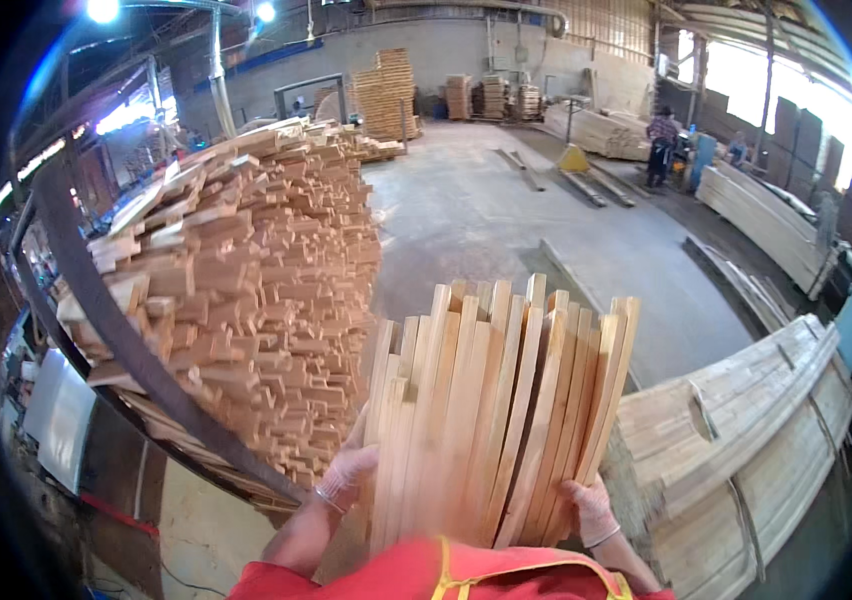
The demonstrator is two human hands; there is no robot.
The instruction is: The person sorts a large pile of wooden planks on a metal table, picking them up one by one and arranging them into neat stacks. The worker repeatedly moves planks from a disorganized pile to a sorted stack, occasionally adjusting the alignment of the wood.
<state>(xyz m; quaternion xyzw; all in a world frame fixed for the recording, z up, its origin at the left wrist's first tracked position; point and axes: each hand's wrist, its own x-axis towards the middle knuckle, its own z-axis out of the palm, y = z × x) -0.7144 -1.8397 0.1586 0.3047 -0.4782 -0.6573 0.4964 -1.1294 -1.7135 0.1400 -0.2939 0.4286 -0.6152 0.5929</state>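
L hand, R hand hold wood strips btwn.

left hand: fingers partly hidden by boards | boards: lower ends blurred, covered by red shirt | red shirt: cut off by bottom edge | far person: too small for detail

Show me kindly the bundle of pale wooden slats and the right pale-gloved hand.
Bundle of pale wooden slats (476, 420): head view, on its middle.
Right pale-gloved hand (594, 511): head view, on its back.
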